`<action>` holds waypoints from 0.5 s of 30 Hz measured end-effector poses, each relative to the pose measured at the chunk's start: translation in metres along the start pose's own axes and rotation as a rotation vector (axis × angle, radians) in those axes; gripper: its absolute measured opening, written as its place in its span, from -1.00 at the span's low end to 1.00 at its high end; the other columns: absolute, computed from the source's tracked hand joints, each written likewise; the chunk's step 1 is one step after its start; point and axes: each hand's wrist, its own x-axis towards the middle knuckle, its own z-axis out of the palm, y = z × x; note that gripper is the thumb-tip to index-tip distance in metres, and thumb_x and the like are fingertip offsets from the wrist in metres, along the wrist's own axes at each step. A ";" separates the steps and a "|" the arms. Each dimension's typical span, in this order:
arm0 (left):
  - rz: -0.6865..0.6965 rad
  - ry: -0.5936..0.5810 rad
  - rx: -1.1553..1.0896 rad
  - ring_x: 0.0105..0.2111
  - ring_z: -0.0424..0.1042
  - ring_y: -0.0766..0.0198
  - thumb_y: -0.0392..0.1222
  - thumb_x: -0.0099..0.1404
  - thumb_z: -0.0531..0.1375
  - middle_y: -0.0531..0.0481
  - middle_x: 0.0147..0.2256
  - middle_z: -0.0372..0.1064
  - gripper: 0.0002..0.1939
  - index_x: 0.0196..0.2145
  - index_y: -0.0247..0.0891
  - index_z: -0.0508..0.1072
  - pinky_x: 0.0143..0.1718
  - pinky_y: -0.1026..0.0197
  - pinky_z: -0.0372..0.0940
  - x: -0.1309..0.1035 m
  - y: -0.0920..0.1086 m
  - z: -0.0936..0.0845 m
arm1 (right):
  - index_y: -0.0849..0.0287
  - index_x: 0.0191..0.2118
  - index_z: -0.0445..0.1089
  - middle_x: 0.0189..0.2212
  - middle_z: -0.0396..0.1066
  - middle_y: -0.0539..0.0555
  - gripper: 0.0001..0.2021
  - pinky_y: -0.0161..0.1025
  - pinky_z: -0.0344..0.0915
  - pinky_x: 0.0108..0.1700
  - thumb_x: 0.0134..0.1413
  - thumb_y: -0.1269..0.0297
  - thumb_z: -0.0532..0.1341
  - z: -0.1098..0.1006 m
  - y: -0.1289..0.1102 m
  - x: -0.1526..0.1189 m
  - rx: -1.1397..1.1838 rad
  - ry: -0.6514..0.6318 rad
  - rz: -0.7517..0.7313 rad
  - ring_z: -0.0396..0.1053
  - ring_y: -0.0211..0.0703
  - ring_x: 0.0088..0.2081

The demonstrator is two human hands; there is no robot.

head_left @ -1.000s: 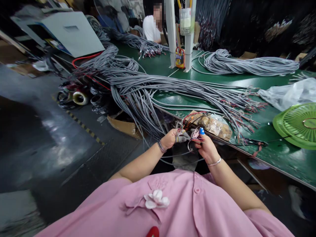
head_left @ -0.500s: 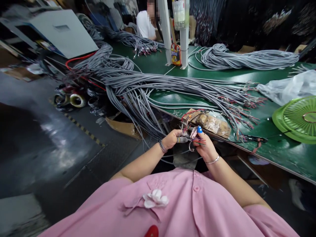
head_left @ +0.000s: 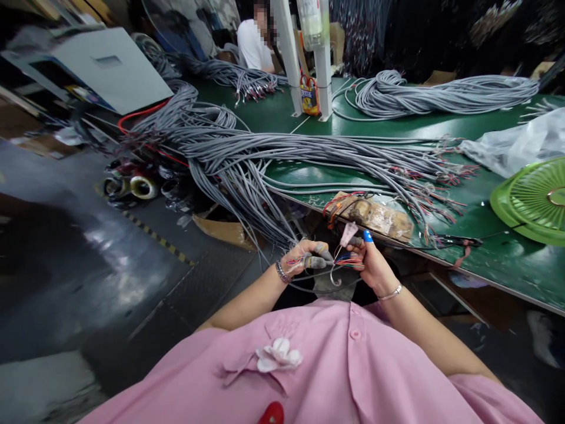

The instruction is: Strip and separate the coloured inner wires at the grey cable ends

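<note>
Probably best under light, even tension: left hand (head_left: 304, 258) pinching coloured wires (head_left: 348, 261) at base, right hand (head_left: 374, 266) closed on them, nearside of tape-wrapped block (head_left: 379, 220).

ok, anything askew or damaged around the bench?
Two things: part of the grey cable bundle droops off the near edge of the green bench, untidy beside the strands lying flat. The tape-wrapped block at that edge looks stained and ragged, possibly just wear.
</note>
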 end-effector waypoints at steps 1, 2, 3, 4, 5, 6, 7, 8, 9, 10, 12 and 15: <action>0.002 0.010 -0.008 -0.48 0.30 0.36 0.02 -0.05 0.46 -0.03 -0.48 0.36 -0.62 -0.40 -0.35 0.63 -0.45 0.32 0.15 -0.004 0.000 0.001 | 0.20 -0.36 0.44 -0.41 0.44 0.06 -0.47 -0.43 -0.20 -0.75 -0.11 -0.26 0.33 -0.003 0.000 -0.001 -0.001 0.002 0.008 0.07 -0.45 -0.65; 0.009 0.010 -0.015 -0.49 0.30 0.37 0.02 -0.04 0.46 -0.03 -0.49 0.35 -0.63 -0.39 -0.35 0.63 -0.46 0.32 0.14 -0.009 -0.001 0.001 | 0.21 -0.35 0.45 -0.41 0.43 0.05 -0.48 -0.44 -0.20 -0.75 -0.09 -0.24 0.33 -0.005 0.000 -0.002 -0.002 -0.003 0.015 0.06 -0.46 -0.65; 0.021 0.001 -0.018 -0.50 0.29 0.37 0.03 -0.03 0.45 -0.03 -0.49 0.34 -0.63 -0.40 -0.35 0.64 -0.47 0.32 0.13 -0.014 -0.001 0.002 | 0.21 -0.33 0.45 -0.41 0.42 0.04 -0.49 -0.44 -0.22 -0.75 -0.08 -0.23 0.33 -0.007 0.000 -0.003 -0.003 -0.015 0.019 0.03 -0.46 -0.66; 0.032 -0.012 -0.016 -0.51 0.28 0.38 0.03 -0.02 0.44 -0.03 -0.50 0.34 -0.64 -0.40 -0.34 0.64 -0.48 0.31 0.12 -0.019 -0.002 0.002 | 0.21 -0.32 0.46 -0.42 0.41 0.03 -0.51 -0.44 -0.23 -0.74 -0.07 -0.21 0.33 -0.009 0.000 -0.004 -0.004 -0.031 0.022 0.00 -0.47 -0.66; 0.044 -0.023 -0.008 -0.51 0.27 0.38 0.03 0.00 0.44 -0.03 -0.50 0.33 -0.65 -0.40 -0.34 0.64 -0.49 0.31 0.10 -0.025 -0.002 0.003 | 0.20 -0.32 0.45 -0.43 0.40 0.02 -0.53 -0.44 -0.25 -0.74 -0.06 -0.18 0.34 -0.010 -0.001 -0.006 -0.005 -0.047 0.022 -0.02 -0.47 -0.66; 0.057 -0.029 0.002 -0.51 0.26 0.38 0.03 0.01 0.43 -0.02 -0.50 0.33 -0.65 -0.40 -0.33 0.64 -0.49 0.31 0.09 -0.030 -0.003 0.003 | 0.20 -0.33 0.45 -0.44 0.39 0.02 -0.56 -0.45 -0.26 -0.74 -0.05 -0.15 0.35 -0.010 -0.001 -0.008 -0.009 -0.059 0.021 -0.04 -0.47 -0.66; 0.069 -0.026 0.012 -0.50 0.26 0.38 0.03 0.02 0.43 -0.02 -0.50 0.32 -0.66 -0.39 -0.33 0.64 -0.48 0.30 0.09 -0.034 -0.003 0.004 | 0.20 -0.33 0.44 -0.44 0.39 0.01 -0.58 -0.45 -0.27 -0.73 -0.05 -0.12 0.36 -0.011 -0.002 -0.009 -0.014 -0.069 0.021 -0.05 -0.47 -0.66; 0.079 -0.014 0.020 -0.49 0.26 0.38 0.02 0.03 0.42 -0.01 -0.49 0.32 -0.67 -0.38 -0.32 0.64 -0.47 0.30 0.09 -0.039 -0.003 0.004 | 0.20 -0.34 0.44 -0.44 0.39 0.01 -0.59 -0.45 -0.28 -0.73 -0.05 -0.10 0.37 -0.011 -0.002 -0.011 -0.021 -0.077 0.020 -0.06 -0.47 -0.66; 0.084 0.004 0.025 -0.48 0.26 0.38 0.01 0.04 0.42 -0.01 -0.48 0.31 -0.68 -0.37 -0.32 0.64 -0.46 0.30 0.09 -0.042 -0.003 0.005 | 0.20 -0.34 0.44 -0.44 0.39 0.02 -0.60 -0.44 -0.28 -0.72 -0.06 -0.08 0.37 -0.010 -0.001 -0.013 -0.029 -0.085 0.018 -0.07 -0.47 -0.65; 0.087 0.025 0.027 -0.48 0.26 0.38 0.01 0.04 0.42 -0.01 -0.48 0.31 -0.68 -0.36 -0.32 0.63 -0.45 0.30 0.09 -0.045 -0.003 0.005 | 0.21 -0.35 0.44 -0.44 0.39 0.02 -0.61 -0.44 -0.28 -0.72 -0.05 -0.07 0.37 -0.010 -0.001 -0.014 -0.040 -0.095 0.016 -0.08 -0.47 -0.65; 0.095 0.078 0.021 -0.46 0.27 0.37 0.01 0.05 0.42 -0.01 -0.47 0.32 -0.67 -0.36 -0.33 0.63 -0.44 0.31 0.10 -0.049 -0.004 0.006 | 0.22 -0.37 0.44 -0.45 0.38 0.02 -0.61 -0.43 -0.29 -0.71 -0.04 -0.07 0.36 -0.009 0.000 -0.017 -0.074 -0.118 0.011 -0.09 -0.47 -0.65; 0.083 0.157 -0.001 -0.45 0.30 0.36 0.03 0.02 0.42 -0.03 -0.45 0.36 -0.64 -0.37 -0.35 0.61 -0.45 0.33 0.13 -0.052 -0.004 0.008 | 0.22 -0.36 0.45 -0.47 0.37 0.03 -0.59 -0.41 -0.29 -0.70 0.00 -0.10 0.33 -0.005 0.001 -0.024 -0.159 -0.146 -0.045 -0.10 -0.45 -0.64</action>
